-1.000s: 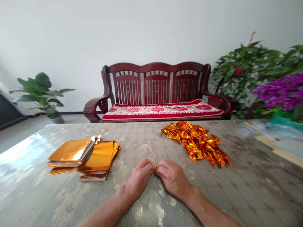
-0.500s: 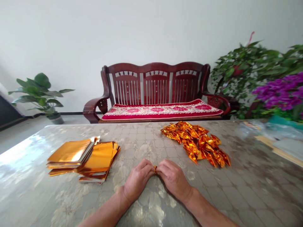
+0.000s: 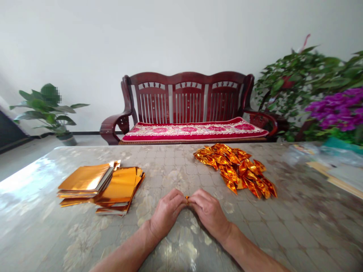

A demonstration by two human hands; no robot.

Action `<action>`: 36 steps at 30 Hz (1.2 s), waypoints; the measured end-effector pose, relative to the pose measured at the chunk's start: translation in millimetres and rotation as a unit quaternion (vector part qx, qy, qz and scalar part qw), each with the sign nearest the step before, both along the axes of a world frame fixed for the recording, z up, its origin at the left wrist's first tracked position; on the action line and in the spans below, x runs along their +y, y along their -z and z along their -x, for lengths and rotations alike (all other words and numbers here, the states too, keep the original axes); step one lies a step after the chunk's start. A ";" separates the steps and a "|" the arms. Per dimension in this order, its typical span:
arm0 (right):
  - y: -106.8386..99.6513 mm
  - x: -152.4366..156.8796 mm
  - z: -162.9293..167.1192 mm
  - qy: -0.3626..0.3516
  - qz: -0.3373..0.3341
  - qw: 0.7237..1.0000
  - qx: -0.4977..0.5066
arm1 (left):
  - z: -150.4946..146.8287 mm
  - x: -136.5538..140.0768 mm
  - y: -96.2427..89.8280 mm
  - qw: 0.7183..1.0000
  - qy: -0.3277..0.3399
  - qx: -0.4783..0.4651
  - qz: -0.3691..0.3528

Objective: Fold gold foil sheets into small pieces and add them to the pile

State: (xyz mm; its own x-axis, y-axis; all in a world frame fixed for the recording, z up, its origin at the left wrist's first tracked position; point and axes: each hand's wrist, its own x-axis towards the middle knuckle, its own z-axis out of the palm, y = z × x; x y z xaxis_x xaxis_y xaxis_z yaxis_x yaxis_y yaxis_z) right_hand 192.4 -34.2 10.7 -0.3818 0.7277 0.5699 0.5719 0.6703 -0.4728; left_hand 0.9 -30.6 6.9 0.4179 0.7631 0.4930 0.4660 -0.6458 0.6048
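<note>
A small piece of gold foil paper (image 3: 187, 200) is pinched between my two hands at the near middle of the table; most of it is hidden by the fingers. My left hand (image 3: 168, 210) grips its left end, and my right hand (image 3: 209, 211) grips its right end, with the fingertips nearly meeting. Over to the left lie two overlapping stacks of flat gold foil paper sheets (image 3: 85, 177). Beyond my right hand is a heap of folded, pointed gold foil pieces (image 3: 236, 168).
The table (image 3: 176, 241) wears a patterned cover. At its right edge are clear plastic bags (image 3: 337, 155) and tan flat sheets (image 3: 334, 177). A wooden bench (image 3: 187, 100) with a red floral cushion (image 3: 195, 130) stands behind, between a potted plant (image 3: 48, 109) and purple flowers (image 3: 337, 109).
Both hands stay together on the foil piece, with only a slight shift of the fingers. The whole view has moved a little.
</note>
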 end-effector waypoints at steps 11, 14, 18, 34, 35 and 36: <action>2.8 3.2 1.6 -0.001 0.029 0.999 0.025 | -2.1 3.6 4.5 0.998 -0.004 -0.056 0.040; 2.9 3.6 0.6 -0.002 0.024 1.000 0.015 | -1.6 4.1 3.2 0.997 0.003 -0.055 0.047; 2.2 3.9 -1.6 -0.011 0.006 1.000 -0.004 | -0.1 6.0 3.2 0.998 0.015 -0.042 0.055; 2.8 2.5 -2.2 -0.036 -0.025 0.999 -0.003 | 1.6 6.1 5.7 0.998 0.031 -0.016 0.044; 2.9 2.8 -1.2 -0.031 -0.018 0.999 0.002 | 1.2 6.7 5.4 0.999 0.024 -0.015 0.042; 2.8 3.0 -0.1 -0.024 -0.009 1.000 0.010 | 1.0 7.4 5.2 0.999 0.016 -0.016 0.036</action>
State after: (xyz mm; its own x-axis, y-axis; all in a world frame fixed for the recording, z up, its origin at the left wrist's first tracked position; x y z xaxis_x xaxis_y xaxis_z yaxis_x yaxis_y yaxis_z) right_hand 192.5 -31.2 7.9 -0.4050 0.6977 0.5910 0.5296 0.7059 -0.4705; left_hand -0.1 -23.2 1.7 0.4279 0.7835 0.4506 0.4243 -0.6144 0.6652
